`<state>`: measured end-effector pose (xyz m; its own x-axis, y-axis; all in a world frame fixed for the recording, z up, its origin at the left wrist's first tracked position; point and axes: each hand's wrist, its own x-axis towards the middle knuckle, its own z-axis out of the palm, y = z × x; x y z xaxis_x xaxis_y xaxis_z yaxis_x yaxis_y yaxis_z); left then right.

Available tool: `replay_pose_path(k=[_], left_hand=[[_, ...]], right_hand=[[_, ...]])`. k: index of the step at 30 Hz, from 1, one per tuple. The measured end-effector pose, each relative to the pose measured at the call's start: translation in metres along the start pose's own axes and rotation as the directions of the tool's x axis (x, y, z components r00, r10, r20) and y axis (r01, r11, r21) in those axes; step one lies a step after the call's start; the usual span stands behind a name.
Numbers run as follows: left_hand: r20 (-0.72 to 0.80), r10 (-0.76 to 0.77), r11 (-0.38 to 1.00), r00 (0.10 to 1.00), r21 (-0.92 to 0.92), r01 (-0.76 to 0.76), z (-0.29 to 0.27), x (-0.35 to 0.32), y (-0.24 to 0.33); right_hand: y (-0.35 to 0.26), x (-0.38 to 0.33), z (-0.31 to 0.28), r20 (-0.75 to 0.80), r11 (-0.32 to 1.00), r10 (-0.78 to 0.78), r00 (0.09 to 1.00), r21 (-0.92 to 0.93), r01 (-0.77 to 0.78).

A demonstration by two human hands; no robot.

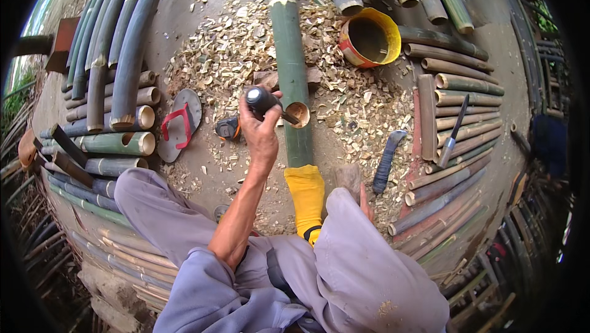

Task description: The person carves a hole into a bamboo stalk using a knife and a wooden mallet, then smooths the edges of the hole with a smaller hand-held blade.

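Observation:
My left hand is closed around the black, round-ended handle of a chisel. Its narrow dark blade slants into a round hole cut in the upper side of a thick green bamboo pole. The pole runs away from me and crosses a wooden block. My foot in a yellow sock rests against the pole's near end. Most of my right hand is hidden behind my right knee; only part of a finger shows, beside a worn wooden block. Whether it grips that block cannot be seen.
Wood chips cover the ground around the pole. A tape measure and a red-strapped sandal lie left. To the right are a tool with a dark wrapped handle, a yellow bucket, a knife and stacked bamboo.

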<state>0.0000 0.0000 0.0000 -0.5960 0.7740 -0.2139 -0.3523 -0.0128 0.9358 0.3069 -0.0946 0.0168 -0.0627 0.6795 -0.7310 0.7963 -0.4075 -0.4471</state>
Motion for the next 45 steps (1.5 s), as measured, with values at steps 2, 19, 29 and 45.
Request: replay_pose_path(k=[2, 19, 29, 45], left_hand=[[-0.105, -0.002, 0.989, 0.994, -0.149, -0.014, 0.000, 0.002, 0.008], [0.559, 0.319, 0.904, 0.765, 0.064, -0.423, 0.046, -0.056, 0.035], [0.547, 0.065, 0.659, 0.834, 0.604, -0.448, 0.003, -0.053, -0.003], [0.072, -0.128, 0.236, 0.989, 0.971, -0.040, -0.134, 0.013, -0.038]], right_hand=[[-0.002, 0.002, 0.003, 0.022, 1.000, 0.020, 1.000, 0.012, -0.021], [-0.096, 0.022, -0.014, 0.068, 0.408, -0.016, 0.998, 0.911, -0.056], [-0.013, 0.071, -0.033, -0.512, 0.961, 0.216, 0.831, 0.260, -0.090], [0.117, 0.077, -0.027, -0.721, 0.952, 0.081, 0.688, -0.148, -0.268]])
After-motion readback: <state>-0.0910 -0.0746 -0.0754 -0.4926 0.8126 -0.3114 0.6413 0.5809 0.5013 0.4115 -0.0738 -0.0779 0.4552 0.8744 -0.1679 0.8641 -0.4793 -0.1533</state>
